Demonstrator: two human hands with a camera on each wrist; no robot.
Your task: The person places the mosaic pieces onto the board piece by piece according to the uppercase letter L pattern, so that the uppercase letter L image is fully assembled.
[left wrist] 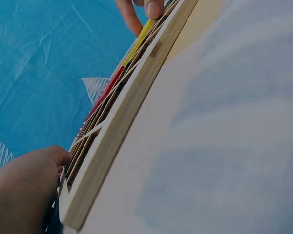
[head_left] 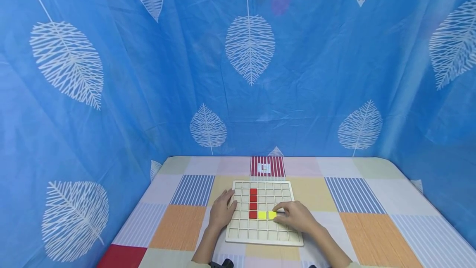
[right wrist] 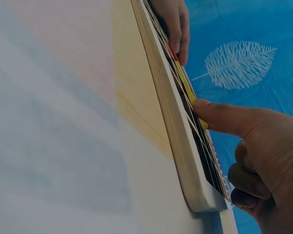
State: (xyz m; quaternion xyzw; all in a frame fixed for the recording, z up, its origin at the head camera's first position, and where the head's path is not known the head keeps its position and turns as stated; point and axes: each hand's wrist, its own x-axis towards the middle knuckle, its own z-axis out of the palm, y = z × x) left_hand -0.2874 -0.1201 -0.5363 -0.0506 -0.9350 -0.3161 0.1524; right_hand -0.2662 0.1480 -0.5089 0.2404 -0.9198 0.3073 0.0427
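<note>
A pale wooden grid board (head_left: pixel 265 242) lies on the table. Several red square tiles (head_left: pixel 253 202) form a column in its cells. Right of the lowest red tile sit two yellow tiles side by side, the inner yellow tile (head_left: pixel 262 215) and the outer yellow tile (head_left: pixel 272 215). My right hand (head_left: pixel 297 217) pinches the outer one at its edges between thumb and index finger; its other fingers are curled in the right wrist view. My left hand (head_left: pixel 222 211) rests at the board's left edge, fingers loosely bent, thumb (left wrist: pixel 58 155) against the side.
A patchwork cloth (head_left: pixel 178 227) covers the table. Near its far edge lies a small white card (head_left: pixel 264 168) with a printed grid and coloured marks. Blue curtains (head_left: pixel 297 73) with white leaf prints stand behind and on both sides.
</note>
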